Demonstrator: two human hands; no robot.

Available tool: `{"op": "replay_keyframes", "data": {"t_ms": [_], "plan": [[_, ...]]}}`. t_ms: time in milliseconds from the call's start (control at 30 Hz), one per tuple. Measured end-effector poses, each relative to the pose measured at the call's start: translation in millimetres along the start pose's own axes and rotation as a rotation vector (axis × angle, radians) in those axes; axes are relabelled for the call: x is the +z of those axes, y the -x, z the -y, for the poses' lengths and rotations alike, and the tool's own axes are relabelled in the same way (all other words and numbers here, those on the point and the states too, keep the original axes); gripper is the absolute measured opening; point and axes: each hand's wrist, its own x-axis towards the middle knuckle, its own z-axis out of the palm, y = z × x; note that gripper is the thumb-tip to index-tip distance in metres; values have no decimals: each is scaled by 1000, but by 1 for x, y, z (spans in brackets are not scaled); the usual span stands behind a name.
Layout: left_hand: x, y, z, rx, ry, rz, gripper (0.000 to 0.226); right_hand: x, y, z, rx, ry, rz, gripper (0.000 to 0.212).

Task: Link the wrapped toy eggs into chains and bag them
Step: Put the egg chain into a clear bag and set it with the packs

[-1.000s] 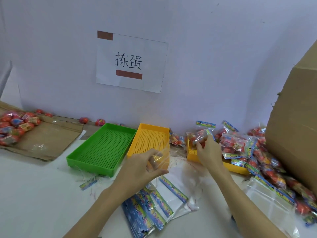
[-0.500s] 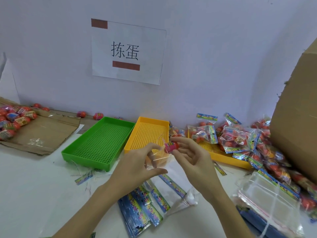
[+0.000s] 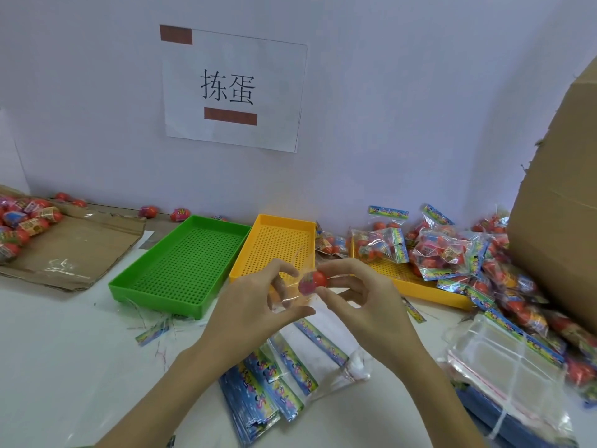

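A red wrapped toy egg [image 3: 312, 281] sits at the mouth of a small clear bag [image 3: 292, 294] in front of me. My left hand [image 3: 255, 305] pinches the clear bag between thumb and fingers. My right hand [image 3: 361, 302] pinches the egg between thumb and index finger, right against the bag. Filled bags of eggs [image 3: 445, 250] lie heaped on and around a yellow tray [image 3: 416, 286] at the right. Loose wrapped eggs [image 3: 22, 221] lie on flattened cardboard at the far left.
A green tray [image 3: 181, 263] and a second yellow tray [image 3: 277, 244] stand side by side behind my hands. Printed header cards [image 3: 271, 383] fan out below them. A stack of clear bags [image 3: 507, 367] lies at right, beside a tall cardboard box [image 3: 559, 202].
My right hand left the pile of filled bags, came back to the middle with a red egg and brought it to the clear bag in my left hand.
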Motion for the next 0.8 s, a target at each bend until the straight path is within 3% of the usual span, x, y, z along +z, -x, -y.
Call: {"op": "replay_keyframes", "data": {"t_ms": [167, 367, 533, 733, 800], "plan": [[-2, 0, -2, 66, -63, 82, 55, -3, 2, 1, -65, 25, 103, 29], [-4, 2, -9, 128, -161, 79, 50, 7, 2, 4, 58, -156, 100, 18], [-4, 2, -15, 93, -83, 96, 44, 17, 4, 4, 96, -194, 57, 11], [-5, 3, -13, 40, -37, 72, 39, 13, 6, 10, 49, -174, 188, 21], [-4, 2, -12, 17, 6, 69, 31, 14, 6, 10, 34, -157, 173, 13]]}}
